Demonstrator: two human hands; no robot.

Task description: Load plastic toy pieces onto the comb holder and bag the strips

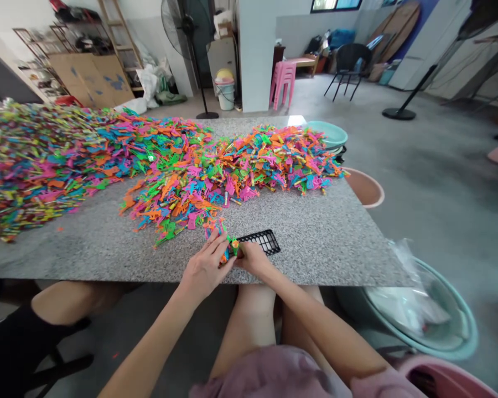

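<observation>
My left hand (205, 265) rests at the table's near edge, fingers bent over a small bunch of bright plastic toys (224, 255) in blue, orange and green. Close beside it, my right hand (252, 258) has its fingers curled in against a green plastic toy (235, 249) with an orange end. The right fingertips are partly hidden. A black lattice plastic basket (269, 241) lies just beyond the right hand, its left end covered by the hands. Ahead spreads a big heap of similar small toys (199, 185) in pink, orange, green and blue.
The speckled grey table (315, 243) ends just in front of my lap. To the right stand a teal tub (467, 326) with clear plastic bags and a pink tub (431, 367). Another person's leg (66, 301) is at the left. A fan (186, 27) stands behind the table.
</observation>
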